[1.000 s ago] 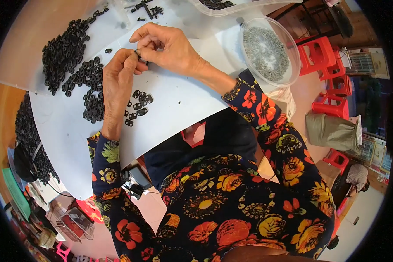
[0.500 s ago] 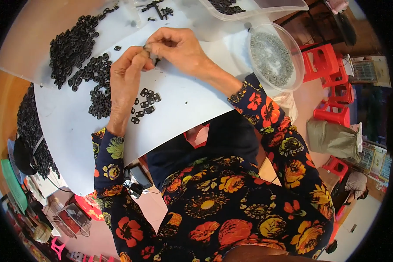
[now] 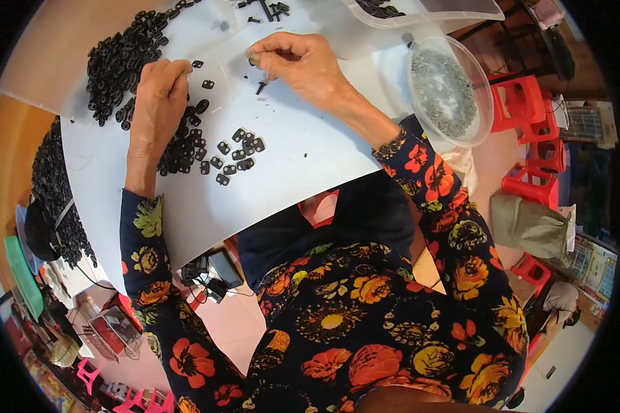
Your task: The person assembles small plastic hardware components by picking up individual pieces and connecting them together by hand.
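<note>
My left hand is closed, fingertips together, beside a pile of small black two-holed plastic pieces. Whatever it may hold is hidden. Further right, my right hand pinches thumb and forefinger above the white tabletop; a dark speck shows at the tips, too small to name. Just below those fingers lies a black peg. A few loose two-holed pieces lie between the hands. Nearer me is a small scattered group of the same pieces.
A larger heap of black pieces lies at the far left. At right stands a clear round tub of tiny silvery pieces. A clear tray with black parts sits at the back, near more black pegs. Red stools stand beyond.
My hands were together at the fingertips; now they are apart. The left has moved left toward the black pile, the right slightly right. The whole view has shifted a little.
</note>
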A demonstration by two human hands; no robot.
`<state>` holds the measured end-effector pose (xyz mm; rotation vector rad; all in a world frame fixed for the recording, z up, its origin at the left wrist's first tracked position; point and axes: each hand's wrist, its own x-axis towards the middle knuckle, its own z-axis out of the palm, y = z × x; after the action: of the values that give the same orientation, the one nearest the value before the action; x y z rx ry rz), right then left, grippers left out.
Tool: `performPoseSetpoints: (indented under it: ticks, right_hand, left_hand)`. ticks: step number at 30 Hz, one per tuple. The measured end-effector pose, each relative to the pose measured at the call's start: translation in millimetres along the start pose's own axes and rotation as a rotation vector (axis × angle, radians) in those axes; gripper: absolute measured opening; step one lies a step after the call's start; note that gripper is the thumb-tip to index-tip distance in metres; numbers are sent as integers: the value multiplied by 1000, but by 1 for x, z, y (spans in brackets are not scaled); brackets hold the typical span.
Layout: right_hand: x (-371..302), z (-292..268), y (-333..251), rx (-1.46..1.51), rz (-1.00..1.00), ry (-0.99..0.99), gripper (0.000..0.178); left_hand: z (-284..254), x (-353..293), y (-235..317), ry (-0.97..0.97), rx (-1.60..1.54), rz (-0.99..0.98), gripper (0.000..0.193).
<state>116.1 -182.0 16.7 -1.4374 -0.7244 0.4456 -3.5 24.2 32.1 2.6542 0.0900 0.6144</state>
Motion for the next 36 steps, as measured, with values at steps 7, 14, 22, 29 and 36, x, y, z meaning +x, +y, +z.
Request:
performPoseSetpoints:
  ticks: [7, 14, 22, 29, 36]
  right_hand:
    - [0, -2, 3, -8, -29, -26, 16]
    - [-1, -6, 0, -99, -18, -77, 17]
    - [0, -2, 1, -32, -45, -16, 13]
    - [-1, -1, -1, -2, -48, -11, 9]
    - [-2, -1, -4, -17, -9, -8, 9]
  left_hand:
    - [-8, -7, -31, -19, 261, 51, 7]
    - [4, 2, -16, 6, 118, 120, 5]
    - [17, 17, -22, -48, 272, 81, 8]
    - [27, 12, -5, -80, 210, 75, 9]
    - [26, 0, 7, -75, 104, 22, 18]
